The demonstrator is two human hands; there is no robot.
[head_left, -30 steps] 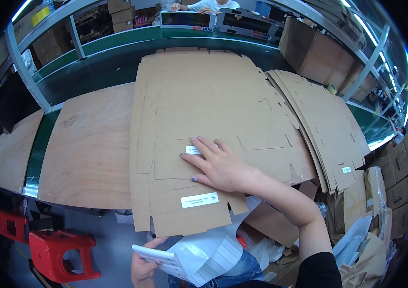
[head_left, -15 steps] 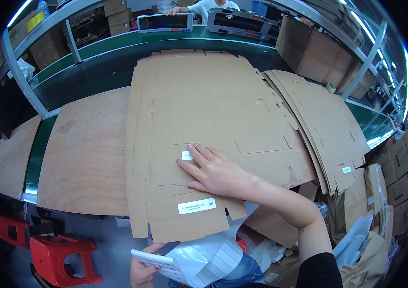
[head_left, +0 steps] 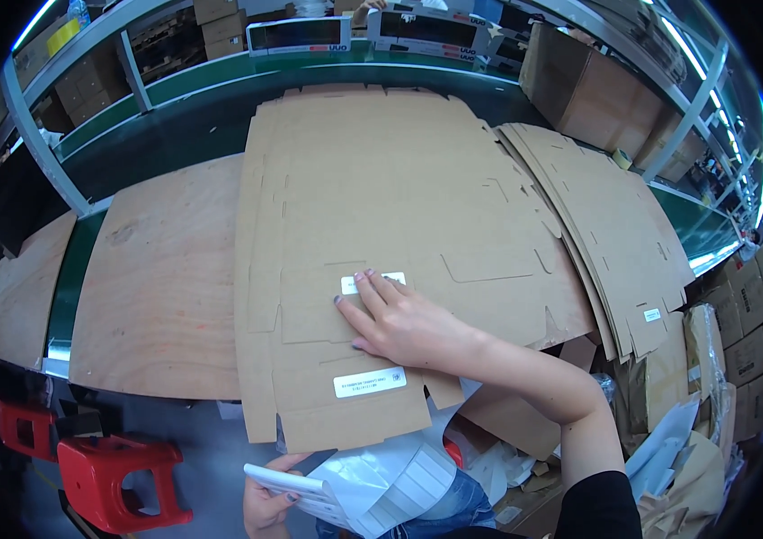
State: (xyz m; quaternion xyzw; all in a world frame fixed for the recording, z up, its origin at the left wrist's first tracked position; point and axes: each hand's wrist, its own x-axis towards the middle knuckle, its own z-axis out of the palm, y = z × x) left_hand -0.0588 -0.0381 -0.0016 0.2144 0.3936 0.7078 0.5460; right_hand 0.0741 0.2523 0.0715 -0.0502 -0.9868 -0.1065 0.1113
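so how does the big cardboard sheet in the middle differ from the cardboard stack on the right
The middle cardboard sheet looks much larger in this view than the right cardboard stack. The middle sheet shows two white labels, the upper partly covered; the right stack's top shows one small white label. Both are flat brown cardboard with cut slits.
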